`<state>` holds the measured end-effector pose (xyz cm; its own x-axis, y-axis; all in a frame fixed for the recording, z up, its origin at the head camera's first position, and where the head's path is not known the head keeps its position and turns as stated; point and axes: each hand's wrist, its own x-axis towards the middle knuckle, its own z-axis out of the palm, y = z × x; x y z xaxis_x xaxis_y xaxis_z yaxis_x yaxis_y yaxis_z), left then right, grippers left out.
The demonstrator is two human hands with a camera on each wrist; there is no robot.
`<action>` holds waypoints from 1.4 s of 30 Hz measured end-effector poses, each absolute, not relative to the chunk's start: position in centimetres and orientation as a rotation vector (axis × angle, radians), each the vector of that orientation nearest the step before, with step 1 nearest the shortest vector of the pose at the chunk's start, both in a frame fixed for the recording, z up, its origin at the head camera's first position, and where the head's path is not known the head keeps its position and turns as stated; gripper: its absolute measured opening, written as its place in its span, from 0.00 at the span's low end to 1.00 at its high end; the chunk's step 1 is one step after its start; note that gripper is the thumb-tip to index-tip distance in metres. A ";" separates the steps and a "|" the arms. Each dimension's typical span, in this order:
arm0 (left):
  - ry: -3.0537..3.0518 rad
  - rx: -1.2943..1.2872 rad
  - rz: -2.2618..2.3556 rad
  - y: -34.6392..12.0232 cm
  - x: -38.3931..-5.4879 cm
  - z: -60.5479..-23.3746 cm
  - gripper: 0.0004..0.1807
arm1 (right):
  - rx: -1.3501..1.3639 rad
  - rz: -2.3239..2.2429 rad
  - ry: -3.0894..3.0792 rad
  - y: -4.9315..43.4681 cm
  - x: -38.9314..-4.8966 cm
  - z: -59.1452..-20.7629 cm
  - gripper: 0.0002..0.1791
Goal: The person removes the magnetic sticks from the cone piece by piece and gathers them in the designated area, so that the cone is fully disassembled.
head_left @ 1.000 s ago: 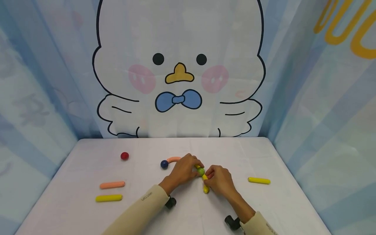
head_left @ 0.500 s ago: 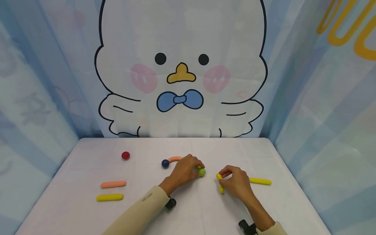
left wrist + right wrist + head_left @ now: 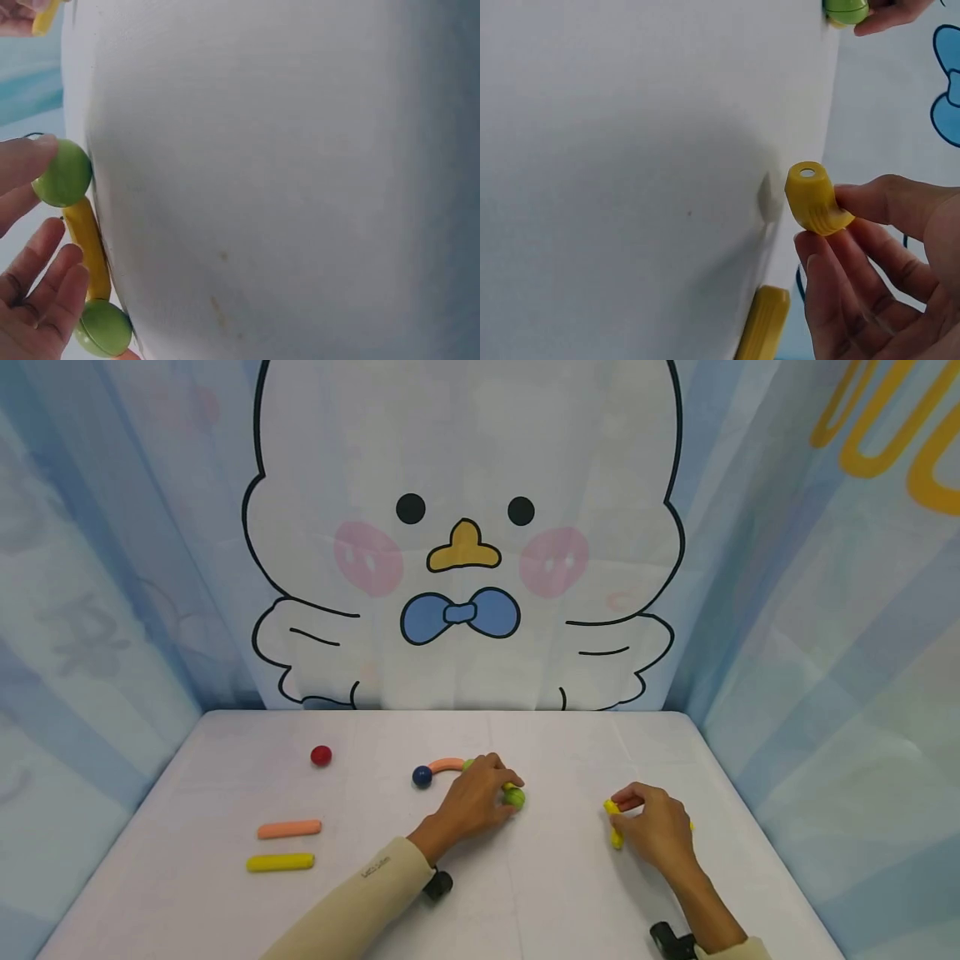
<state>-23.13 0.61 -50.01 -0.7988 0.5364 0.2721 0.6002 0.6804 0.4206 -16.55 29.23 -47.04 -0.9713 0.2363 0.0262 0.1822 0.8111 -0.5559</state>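
My left hand (image 3: pixel 474 802) pinches a green ball (image 3: pixel 66 174) between thumb and finger. A yellow rod (image 3: pixel 88 247) runs from that ball to a second green ball (image 3: pixel 103 328). Beyond the hand, a curved orange rod (image 3: pixel 447 764) joins on, with a dark blue ball (image 3: pixel 422 777) at its far end. Out to the right, my right hand (image 3: pixel 660 827) holds a short curved yellow rod (image 3: pixel 815 199) between thumb and fingertips. The rod's end shows a small silver disc. Below it in the right wrist view lies a straight yellow rod (image 3: pixel 763 322), mostly hidden by the hand in the head view.
On the white table (image 3: pixel 570 893), a straight orange rod (image 3: pixel 289 829) and a yellow rod (image 3: pixel 280 862) lie on the left. Farther back sits a red ball (image 3: pixel 321 756). A curtain with a cartoon bird (image 3: pixel 465 668) stands along the table's back edge.
My right hand has pulled the curved yellow rod off the green ball and carried it right, over by the straight yellow rod. My left hand stays at the green ball.
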 end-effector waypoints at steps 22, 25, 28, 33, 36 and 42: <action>-2.870 -0.912 -0.756 0.3 -22.8 -49.8 0.16 | -0.303 0.687 -2.957 30.7 -16.2 -48.0 0.10; -2.857 -0.942 -0.750 0.1 -22.7 -49.9 0.16 | -0.303 0.674 -2.948 30.7 -16.2 -48.2 0.11; -2.836 -0.974 -0.747 -0.1 -22.5 -49.9 0.16 | -0.311 0.662 -2.936 30.5 -16.1 -48.3 0.11; -2.817 -1.016 -0.724 -0.4 -22.4 -49.9 0.15 | -0.304 0.679 -2.896 30.3 -16.1 -48.2 0.13; -2.843 -1.018 -0.705 -0.6 -22.2 -49.8 0.13 | -0.282 0.677 -2.868 30.2 -16.2 -48.2 0.13; -2.879 -1.030 -0.691 -1.1 -21.8 -49.6 0.07 | -0.218 0.692 -2.790 29.4 -16.3 -48.2 0.13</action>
<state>-21.80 -1.13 -49.62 -0.7841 0.6020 0.1509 0.6049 0.6869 0.4028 -16.34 29.44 -48.18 -0.9555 0.2051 0.2118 0.0825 0.8756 -0.4760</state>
